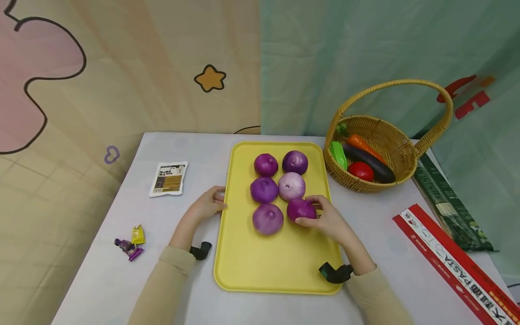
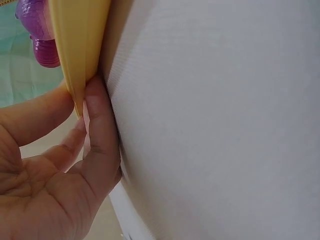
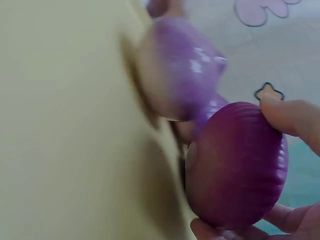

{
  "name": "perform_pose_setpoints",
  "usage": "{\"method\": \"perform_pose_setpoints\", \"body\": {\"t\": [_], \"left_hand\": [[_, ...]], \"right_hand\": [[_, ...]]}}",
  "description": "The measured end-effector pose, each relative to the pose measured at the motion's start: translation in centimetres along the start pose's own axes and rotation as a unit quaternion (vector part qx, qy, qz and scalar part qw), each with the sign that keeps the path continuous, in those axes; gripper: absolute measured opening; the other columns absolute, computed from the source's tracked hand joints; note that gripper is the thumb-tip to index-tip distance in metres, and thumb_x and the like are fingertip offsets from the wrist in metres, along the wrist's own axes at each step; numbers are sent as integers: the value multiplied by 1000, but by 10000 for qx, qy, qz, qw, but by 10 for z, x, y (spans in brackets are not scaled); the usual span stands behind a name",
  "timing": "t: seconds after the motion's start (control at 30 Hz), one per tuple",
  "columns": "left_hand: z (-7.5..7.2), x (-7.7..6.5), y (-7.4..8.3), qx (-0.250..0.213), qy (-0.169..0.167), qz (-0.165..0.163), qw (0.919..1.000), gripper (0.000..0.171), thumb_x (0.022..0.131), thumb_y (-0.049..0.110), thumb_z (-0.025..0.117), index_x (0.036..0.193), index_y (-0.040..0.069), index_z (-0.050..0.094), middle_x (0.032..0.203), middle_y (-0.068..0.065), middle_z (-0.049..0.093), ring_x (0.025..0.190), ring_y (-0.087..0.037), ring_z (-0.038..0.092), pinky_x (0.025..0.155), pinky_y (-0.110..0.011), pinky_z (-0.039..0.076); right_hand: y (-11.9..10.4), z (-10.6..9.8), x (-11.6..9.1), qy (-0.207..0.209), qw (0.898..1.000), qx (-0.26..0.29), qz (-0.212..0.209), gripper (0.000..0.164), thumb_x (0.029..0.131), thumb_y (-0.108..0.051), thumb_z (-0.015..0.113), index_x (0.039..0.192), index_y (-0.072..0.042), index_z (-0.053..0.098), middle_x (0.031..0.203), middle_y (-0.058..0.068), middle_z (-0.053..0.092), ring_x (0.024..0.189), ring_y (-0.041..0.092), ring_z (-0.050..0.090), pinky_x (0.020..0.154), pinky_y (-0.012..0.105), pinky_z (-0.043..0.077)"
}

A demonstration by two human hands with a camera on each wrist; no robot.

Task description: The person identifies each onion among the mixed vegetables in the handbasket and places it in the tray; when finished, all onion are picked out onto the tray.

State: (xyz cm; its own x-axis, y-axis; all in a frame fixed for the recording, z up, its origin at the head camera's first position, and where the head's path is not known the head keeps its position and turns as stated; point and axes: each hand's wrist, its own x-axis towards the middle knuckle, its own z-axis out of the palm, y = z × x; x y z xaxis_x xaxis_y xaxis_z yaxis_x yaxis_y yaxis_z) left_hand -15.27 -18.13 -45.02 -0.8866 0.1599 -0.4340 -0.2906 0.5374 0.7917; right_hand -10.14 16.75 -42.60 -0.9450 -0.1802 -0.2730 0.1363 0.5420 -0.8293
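Note:
A yellow tray [image 1: 239, 262] lies on the white table with several purple onions on it in two columns. My right hand [image 1: 327, 219] holds a dark magenta onion [image 1: 301, 210] at the near end of the right column, thumb on one side and fingers on the other. In the right wrist view that onion [image 3: 237, 165] sits close over the tray surface [image 3: 65, 120]. Beside it stands a paler onion [image 1: 268, 219], and behind it a whitish-purple onion [image 1: 291, 186]. At the tray's left edge my left hand [image 1: 208, 204] pinches the rim [image 2: 77, 95] between thumb and fingers.
A wicker basket [image 1: 382, 124] with toy vegetables stands at the back right. Right of the tray lie a red pasta box [image 1: 455, 266] and a dark green packet [image 1: 451, 207]. On the left are a white sachet [image 1: 169, 178] and small yellow and purple wrapped pieces [image 1: 129, 248].

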Motion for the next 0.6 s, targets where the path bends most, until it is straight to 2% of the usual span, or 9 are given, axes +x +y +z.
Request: {"method": "perform_pose_setpoints", "body": {"t": [0.23,0.4,0.6], "left_hand": [[-1,1,-1,-48,10,-19,10000,57,94,1,58,147,0,37,114,-18,52,98,-22,57,83,-30,54],[2,1,-4,-55,50,-37,10000,56,94,1,58,146,-1,38,113,-18,53,98,-23,57,83,-31,54],[-3,1,0,51,52,-86,9999,56,95,4,58,147,1,37,118,-18,52,101,-24,57,87,-33,54]], "right_hand": [[10,31,-2,342,9939,-561,-881,77,76,-13,84,137,-1,39,136,21,41,124,37,47,105,53,43],[11,36,-2,405,9941,-609,-804,84,75,-17,85,141,-2,37,138,21,40,124,36,47,105,53,43],[7,33,-4,365,9958,-196,-817,91,75,-20,86,146,-1,33,146,21,35,135,39,40,112,53,38]]}}
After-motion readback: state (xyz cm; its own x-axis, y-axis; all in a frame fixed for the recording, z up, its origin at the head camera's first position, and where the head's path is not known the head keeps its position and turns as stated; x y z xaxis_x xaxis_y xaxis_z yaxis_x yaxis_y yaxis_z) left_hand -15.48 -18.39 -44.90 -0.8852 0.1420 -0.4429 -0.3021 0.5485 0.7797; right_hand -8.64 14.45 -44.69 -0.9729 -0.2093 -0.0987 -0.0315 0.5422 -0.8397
